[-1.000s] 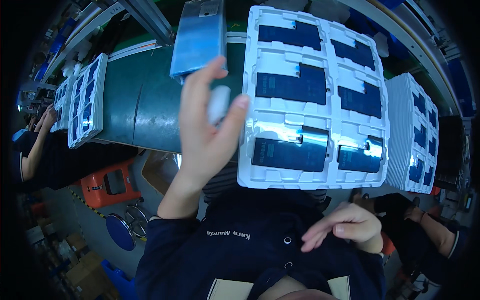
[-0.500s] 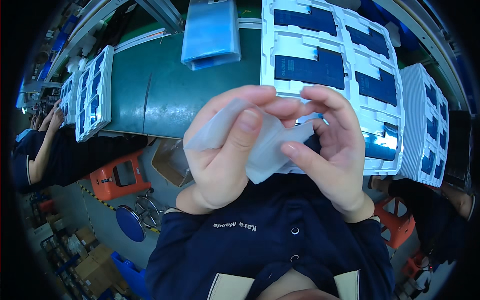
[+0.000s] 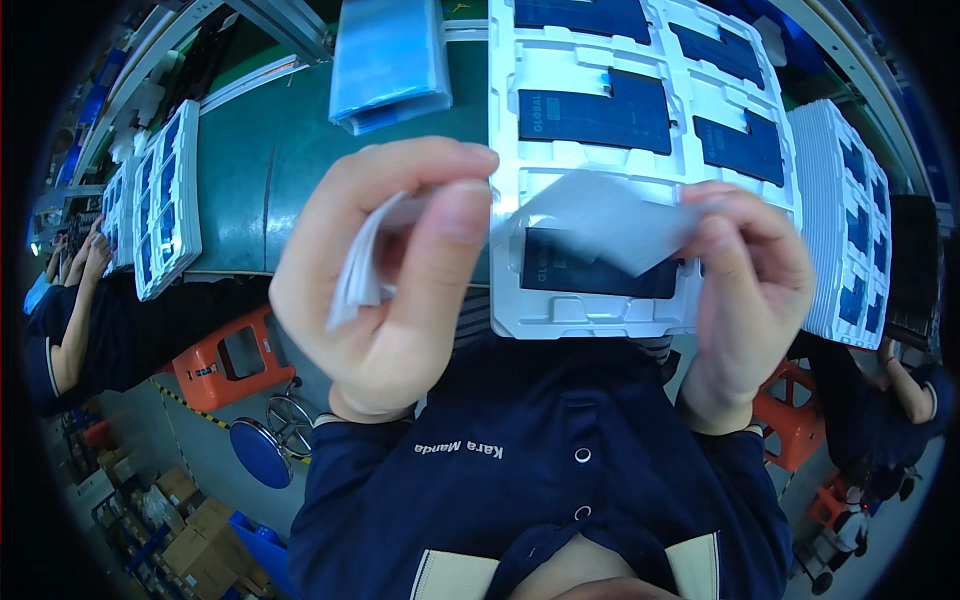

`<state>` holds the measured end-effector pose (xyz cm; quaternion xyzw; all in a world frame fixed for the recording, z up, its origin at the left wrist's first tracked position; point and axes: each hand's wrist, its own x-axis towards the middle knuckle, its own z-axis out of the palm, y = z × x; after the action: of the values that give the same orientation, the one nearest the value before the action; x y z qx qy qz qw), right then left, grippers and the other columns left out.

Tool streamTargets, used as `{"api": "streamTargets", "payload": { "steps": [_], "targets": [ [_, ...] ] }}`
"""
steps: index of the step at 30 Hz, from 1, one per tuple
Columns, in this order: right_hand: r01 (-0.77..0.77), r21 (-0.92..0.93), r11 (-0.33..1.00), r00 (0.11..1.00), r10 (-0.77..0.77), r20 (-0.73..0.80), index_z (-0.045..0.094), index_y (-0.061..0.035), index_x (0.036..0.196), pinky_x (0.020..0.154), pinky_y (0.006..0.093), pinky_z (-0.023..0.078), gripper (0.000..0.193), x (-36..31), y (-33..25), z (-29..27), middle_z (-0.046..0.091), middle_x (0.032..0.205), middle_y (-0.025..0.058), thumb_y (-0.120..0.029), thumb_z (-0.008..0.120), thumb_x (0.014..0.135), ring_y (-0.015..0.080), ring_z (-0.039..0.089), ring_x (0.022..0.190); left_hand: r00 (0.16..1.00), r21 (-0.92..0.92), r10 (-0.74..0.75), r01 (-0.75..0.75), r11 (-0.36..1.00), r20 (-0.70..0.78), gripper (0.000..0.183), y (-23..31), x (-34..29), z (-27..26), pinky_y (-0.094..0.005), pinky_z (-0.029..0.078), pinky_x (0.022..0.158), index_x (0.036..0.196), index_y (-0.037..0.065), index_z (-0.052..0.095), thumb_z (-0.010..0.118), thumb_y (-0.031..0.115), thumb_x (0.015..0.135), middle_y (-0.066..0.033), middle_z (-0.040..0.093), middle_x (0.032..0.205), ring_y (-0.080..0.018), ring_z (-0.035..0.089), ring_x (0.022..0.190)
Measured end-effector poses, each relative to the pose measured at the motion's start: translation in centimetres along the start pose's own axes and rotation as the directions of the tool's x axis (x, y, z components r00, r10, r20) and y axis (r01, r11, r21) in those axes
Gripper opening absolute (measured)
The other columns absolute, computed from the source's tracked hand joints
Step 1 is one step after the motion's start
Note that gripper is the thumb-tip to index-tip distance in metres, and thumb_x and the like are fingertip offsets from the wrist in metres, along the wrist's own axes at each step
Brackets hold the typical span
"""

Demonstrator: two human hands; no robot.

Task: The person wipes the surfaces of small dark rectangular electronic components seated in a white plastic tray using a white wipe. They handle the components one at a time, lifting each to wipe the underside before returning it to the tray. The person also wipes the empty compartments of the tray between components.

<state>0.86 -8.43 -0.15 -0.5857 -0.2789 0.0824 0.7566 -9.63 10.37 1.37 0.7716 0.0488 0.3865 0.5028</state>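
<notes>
My left hand [image 3: 350, 300] is closed around a small folded wad of thin white sheets [image 3: 362, 270], its thumb and forefinger curled over them. Between the fingertips of my right hand [image 3: 750, 285] is one thin, translucent white sheet [image 3: 600, 215], slightly smeared by motion. That sheet hangs over a white moulded tray [image 3: 507, 315], apart from the wad. Flat black notched packs that look like batteries lie in the tray's pockets, among them one battery pack [image 3: 590, 280] partly behind the sheet and another battery pack [image 3: 590, 122] farther back.
Blue-tinted clear plastic sleeves [image 3: 390, 70] lie stacked on the green table [image 3: 230, 210]. Loaded tray stacks stand at right [image 3: 815, 230] and left [image 3: 185, 240]. Co-workers sit on both sides; an orange stool [image 3: 225, 365] and a round blue stool [image 3: 260, 452] stand at left.
My hands have moved apart, the left one leftward and the right one rightward. One white sheet has come away from the wad and is now in my right hand.
</notes>
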Motion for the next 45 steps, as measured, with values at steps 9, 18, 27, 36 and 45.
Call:
{"api": "streamTargets", "payload": {
  "steps": [9, 18, 27, 36, 45],
  "targets": [
    [0.043, -0.338, 0.94, 0.999, -0.037, 0.026, 0.062, 0.0052, 0.101, 0.083, 0.0257, 0.049, 0.019, 1.9, -0.8, -6.4, 0.065, 0.103, 0.0142, 0.011, 0.064, 0.083, 0.0162, 0.063, 0.094, 0.749, 0.422, -0.207, -0.106, 0.9, 0.63, 0.036, -0.2, 0.6, 0.6, -0.0388, 0.044, 0.06, 0.095, 0.0, 0.063, 0.081, 0.017, 0.07, -0.0095, 0.05, 0.099, -0.0292, 0.055, 0.067],
    [0.017, -0.214, 0.977, 0.999, -0.007, 0.049, 0.061, 0.0054, 0.102, 0.084, 0.0246, 0.049, 0.019, 3.1, 0.2, -5.2, 0.066, 0.103, 0.0137, 0.01, 0.061, 0.084, 0.0155, 0.063, 0.094, 0.696, 0.442, -0.237, -0.128, 0.888, 0.678, 0.036, -0.2, 1.7, 0.5, -0.0397, 0.043, 0.061, 0.086, 0.001, 0.055, 0.081, 0.019, 0.069, -0.011, 0.05, 0.089, -0.0341, 0.054, 0.073],
    [-0.242, -0.214, 0.946, 0.92, 0.294, 0.258, 0.063, 0.0059, 0.101, 0.072, 0.0202, 0.05, 0.019, 2.2, -0.1, -3.4, 0.067, 0.093, 0.0094, 0.01, 0.063, 0.083, 0.0088, 0.063, 0.082, 0.47, 0.033, 0.053, -0.174, 0.984, 0.881, 0.02, 0.7, 2.7, -3.2, -0.0379, 0.043, 0.052, 0.076, 0.004, 0.061, 0.074, 0.017, 0.068, -0.0079, 0.055, 0.081, -0.0268, 0.056, 0.063],
    [-0.212, -0.141, 0.967, 0.937, 0.242, 0.253, 0.065, 0.0055, 0.096, 0.071, 0.0187, 0.049, 0.016, 2.2, -0.3, -2.5, 0.067, 0.09, 0.0087, 0.008, 0.067, 0.08, 0.0065, 0.062, 0.079, 0.308, -0.005, 0.064, -0.187, 0.982, 0.949, 0.022, 0.5, 2.1, -3.2, -0.0347, 0.047, 0.054, 0.073, 0.006, 0.059, 0.075, 0.018, 0.064, -0.0067, 0.055, 0.091, -0.0222, 0.058, 0.065],
    [-0.139, -0.658, 0.74, 0.907, 0.362, 0.215, 0.066, 0.0036, 0.087, 0.059, 0.0181, 0.041, 0.014, 1.6, -1.2, -2.1, 0.066, 0.086, 0.0061, 0.01, 0.066, 0.075, 0.0052, 0.056, 0.067, 0.416, 0.09, -0.015, -0.163, 0.983, 0.909, 0.026, 0.5, 1.9, -2.2, -0.0357, 0.05, 0.055, 0.066, 0.004, 0.056, 0.078, 0.017, 0.069, -0.0157, 0.06, 0.114, -0.0251, 0.062, 0.067]
  ]
}}
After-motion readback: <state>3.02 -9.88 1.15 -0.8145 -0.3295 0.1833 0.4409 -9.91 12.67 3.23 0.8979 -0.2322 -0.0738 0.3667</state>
